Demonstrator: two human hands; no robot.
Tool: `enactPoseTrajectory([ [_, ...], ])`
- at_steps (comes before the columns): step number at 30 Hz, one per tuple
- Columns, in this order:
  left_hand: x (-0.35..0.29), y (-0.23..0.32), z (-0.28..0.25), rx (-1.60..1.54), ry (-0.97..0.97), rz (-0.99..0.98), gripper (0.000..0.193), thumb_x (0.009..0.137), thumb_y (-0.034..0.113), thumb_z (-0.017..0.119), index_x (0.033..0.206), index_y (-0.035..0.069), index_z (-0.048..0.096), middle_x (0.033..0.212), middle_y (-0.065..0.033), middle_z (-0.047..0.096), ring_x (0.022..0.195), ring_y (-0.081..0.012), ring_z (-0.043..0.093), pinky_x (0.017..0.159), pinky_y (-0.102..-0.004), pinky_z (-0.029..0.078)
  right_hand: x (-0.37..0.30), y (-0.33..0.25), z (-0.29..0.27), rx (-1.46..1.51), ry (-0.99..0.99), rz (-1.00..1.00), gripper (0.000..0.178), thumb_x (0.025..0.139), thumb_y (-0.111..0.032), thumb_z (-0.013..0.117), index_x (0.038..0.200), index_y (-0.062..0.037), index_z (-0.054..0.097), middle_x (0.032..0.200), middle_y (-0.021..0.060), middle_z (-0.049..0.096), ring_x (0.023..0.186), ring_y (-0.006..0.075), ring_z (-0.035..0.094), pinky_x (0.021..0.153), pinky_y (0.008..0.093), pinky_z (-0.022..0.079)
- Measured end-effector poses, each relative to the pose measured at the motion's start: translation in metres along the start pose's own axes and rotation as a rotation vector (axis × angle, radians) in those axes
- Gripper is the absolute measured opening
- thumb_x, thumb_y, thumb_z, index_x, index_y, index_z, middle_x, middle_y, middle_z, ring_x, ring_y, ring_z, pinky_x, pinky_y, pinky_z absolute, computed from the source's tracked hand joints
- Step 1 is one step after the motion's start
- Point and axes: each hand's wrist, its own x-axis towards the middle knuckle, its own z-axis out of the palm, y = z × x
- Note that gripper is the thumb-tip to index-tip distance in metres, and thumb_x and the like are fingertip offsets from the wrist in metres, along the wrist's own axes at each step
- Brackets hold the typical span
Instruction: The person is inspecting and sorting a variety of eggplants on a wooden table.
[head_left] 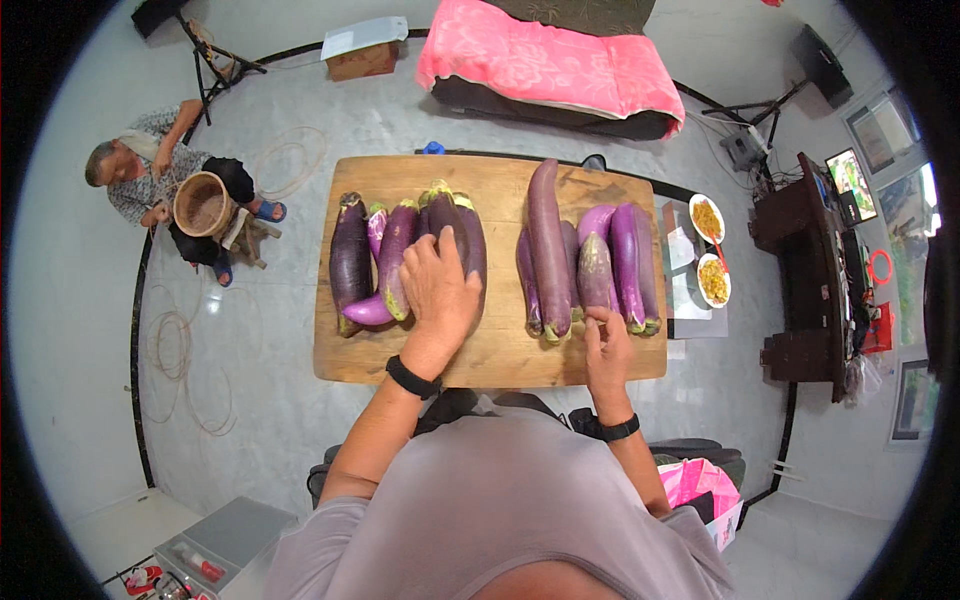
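Note:
Two groups of eggplants lie on a wooden table [503,215]. Over the left group rests my left hand [440,285], its fingers stretched out and apart across a dark eggplant [441,212]. Beside it are a purple eggplant [399,250] with a green-tinged end and a very dark, thick one [350,255] at the far left. At the near end of a dull, brownish eggplant [596,270] in the right group, my right hand [606,345] pinches its tip. A long brownish-purple eggplant [549,240] lies to the left of that one, and bright purple ones [627,265] to its right.
At the left, a seated person [160,170] holds a round basket [203,204]. Two bowls of food [706,218] stand on a side surface right of the table. Beyond the table is a bench with a pink cover [550,60]. A dark cabinet [810,280] stands far right.

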Motion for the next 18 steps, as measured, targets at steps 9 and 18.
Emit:
enactPoseTrajectory([
  [9, 0.003, -0.010, 0.004, 0.171, -0.228, -0.038, 0.088, 0.068, 0.023, 0.079, 0.142, 0.002, 0.036, 0.105, -0.0185, 0.054, 0.100, -0.0332, 0.047, 0.087, -0.0445, 0.038, 0.011, -0.046, 0.015, -0.043, -0.122, -0.116, 0.017, 0.089, -0.001, 0.059, 0.105, -0.0029, 0.060, 0.095, 0.0126, 0.062, 0.079, 0.0234, 0.063, 0.070, 0.0315, 0.050],
  [18, -0.003, -0.017, -0.048, -0.290, -0.039, 0.102, 0.077, 0.066, 0.015, 0.075, 0.135, 0.003, 0.044, 0.116, -0.0160, 0.057, 0.107, -0.0357, 0.049, 0.092, -0.0459, 0.038, 0.020, -0.067, 0.027, -0.086, -0.108, -0.347, 0.048, 0.077, 0.002, 0.067, 0.123, -0.0053, 0.054, 0.117, 0.0172, 0.056, 0.102, 0.0305, 0.058, 0.086, 0.0361, 0.048],
])
